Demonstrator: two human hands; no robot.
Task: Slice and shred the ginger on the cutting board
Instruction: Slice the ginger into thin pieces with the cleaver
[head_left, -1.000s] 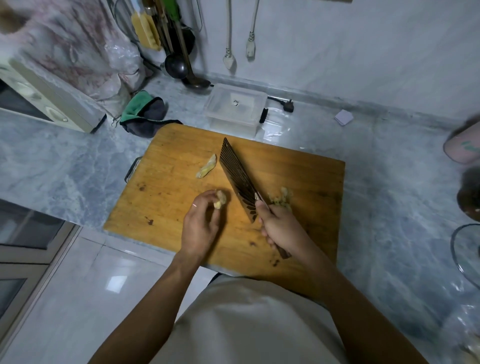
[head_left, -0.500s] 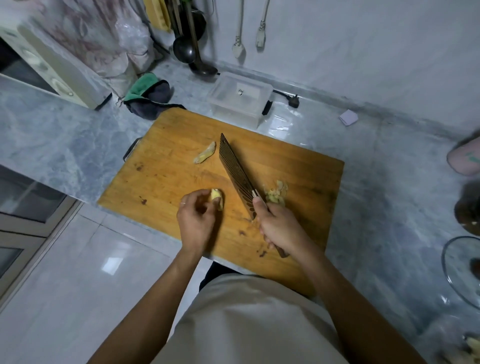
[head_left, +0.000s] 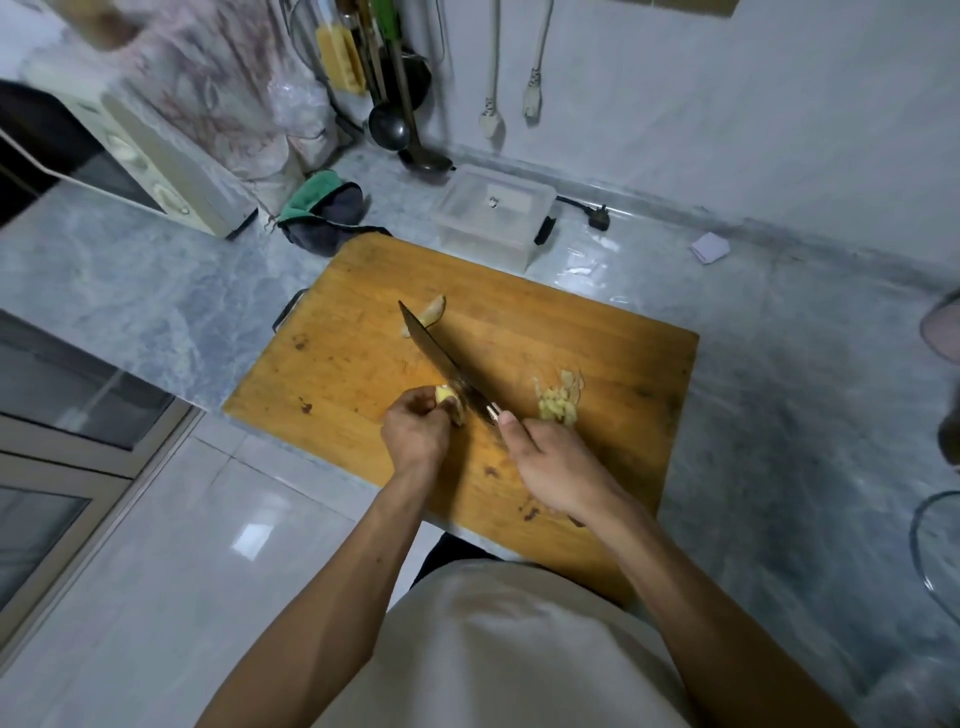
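Observation:
A wooden cutting board (head_left: 597, 332) lies on the marble counter. My left hand (head_left: 415, 434) pinches a small yellow ginger piece (head_left: 448, 397) down on the board. My right hand (head_left: 556, 470) grips the handle of a dark cleaver (head_left: 441, 358), whose blade stands edge-down right against that ginger piece. A pile of cut ginger (head_left: 558, 400) lies just right of the blade. Another ginger chunk (head_left: 431, 313) rests farther back, partly behind the blade's tip.
A clear plastic box (head_left: 493, 218) stands behind the board, with a green and dark cloth (head_left: 322, 213) to its left. Ladles (head_left: 410, 135) hang at the wall. A microwave (head_left: 130, 150) stands at the far left. A glass bowl's rim (head_left: 930, 545) shows at the right edge.
The cleaver has swung left and turned onto its edge against the ginger under my left hand. The pile of cut ginger now lies uncovered to the right of the blade.

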